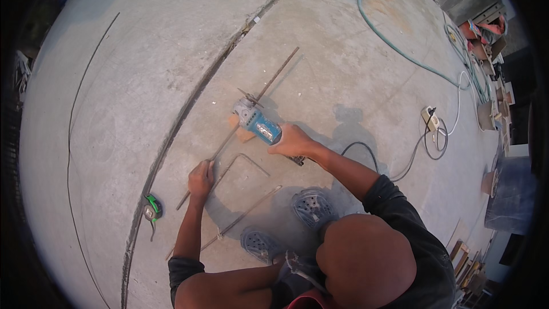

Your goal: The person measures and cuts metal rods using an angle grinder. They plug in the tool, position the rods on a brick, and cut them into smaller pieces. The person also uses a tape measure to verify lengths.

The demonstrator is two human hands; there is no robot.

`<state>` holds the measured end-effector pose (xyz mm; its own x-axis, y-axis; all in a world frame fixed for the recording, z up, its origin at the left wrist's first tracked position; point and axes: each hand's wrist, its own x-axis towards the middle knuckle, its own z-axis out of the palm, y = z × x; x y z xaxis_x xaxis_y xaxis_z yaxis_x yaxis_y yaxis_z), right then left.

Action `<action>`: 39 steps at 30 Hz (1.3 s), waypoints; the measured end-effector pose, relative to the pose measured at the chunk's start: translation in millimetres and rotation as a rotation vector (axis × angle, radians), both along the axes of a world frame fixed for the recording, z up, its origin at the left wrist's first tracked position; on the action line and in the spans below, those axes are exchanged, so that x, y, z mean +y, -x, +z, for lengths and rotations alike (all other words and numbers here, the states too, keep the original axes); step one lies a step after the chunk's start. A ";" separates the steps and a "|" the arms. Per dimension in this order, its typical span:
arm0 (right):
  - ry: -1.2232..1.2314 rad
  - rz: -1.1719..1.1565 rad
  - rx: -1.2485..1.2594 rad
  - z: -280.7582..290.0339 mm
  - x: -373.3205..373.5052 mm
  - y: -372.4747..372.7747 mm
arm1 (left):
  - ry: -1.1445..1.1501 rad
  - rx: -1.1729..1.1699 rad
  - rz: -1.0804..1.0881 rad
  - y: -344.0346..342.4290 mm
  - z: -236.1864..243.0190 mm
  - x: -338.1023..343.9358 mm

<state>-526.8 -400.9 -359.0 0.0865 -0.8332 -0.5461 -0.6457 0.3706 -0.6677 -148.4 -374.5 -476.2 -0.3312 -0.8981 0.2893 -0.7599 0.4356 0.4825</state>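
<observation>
My right hand (293, 141) grips the body of a blue and grey angle grinder (264, 128). The grinder's disc (250, 98) lies across a thin metal rod (278, 74); I cannot tell whether it touches or spins. My left hand (201, 179) is closed around the rod's near end. Under the grinder head, an orange-brown block (245, 135) sits beneath the rod. Between my hands and feet lie a bent rod (251, 163) with a square corner and another straight rod (249, 210).
A green and black tape measure (152, 209) lies left beside a long groove (189, 103) in the concrete floor. A thin wire (70, 131) runs further left. To the right are a power strip (430, 119) with cords and a green hose (394, 51). My clogs (313, 207) stand close by.
</observation>
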 end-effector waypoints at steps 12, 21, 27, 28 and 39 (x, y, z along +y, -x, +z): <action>0.007 0.007 0.020 8.1 -5.8 -5.9 | -0.004 -0.009 0.005 -1.7 -0.9 0.8; 0.019 -0.002 0.024 1.2 -5.0 -3.9 | -0.006 -0.015 0.006 1.3 -0.9 0.2; 0.035 0.008 -0.017 7.3 -1.6 -4.6 | 0.006 0.001 0.010 -2.9 -3.0 0.3; 0.019 0.008 -0.010 8.4 -1.4 -3.5 | 0.002 -0.002 0.012 -2.5 -3.5 -0.1; -0.015 0.013 0.024 0.7 -8.7 -5.7 | -0.015 0.004 0.023 1.0 4.7 0.8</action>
